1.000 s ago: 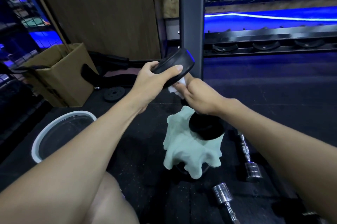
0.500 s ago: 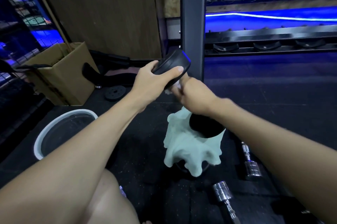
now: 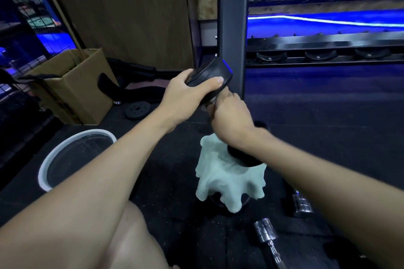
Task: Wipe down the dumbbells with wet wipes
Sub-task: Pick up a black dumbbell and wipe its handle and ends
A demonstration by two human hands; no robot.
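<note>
Right hand [image 3: 231, 120] has slid up the dumbbell [image 3: 209, 76] handle since a second ago, now tucked right under the upper head; the white wet wipe, plainly visible then between the fingers, is now almost wholly hidden inside the curled fist, so whether it is there cannot be told. Left hand [image 3: 185, 96] unchanged in place: fingers and thumb wrapped over the rim of the upper black head, holding the dumbbell upright and tilted slightly away. Lower head [image 3: 242, 157] rests on a pale green cloth [image 3: 227, 183] draped over a dark object on the floor. View has shifted a little; arms sit much as before.

Surroundings: white-rimmed bucket [image 3: 76, 159] on the floor to the left, near the left forearm. Cardboard box [image 3: 74, 87] behind it, a small black weight plate [image 3: 137, 110] just beside the box. Two chrome bars [image 3: 265, 232] lie on the black floor to the right of the cloth. Dark vertical post [image 3: 232, 28] stands directly behind the upper head. Rack [image 3: 323, 50] runs along the back.
</note>
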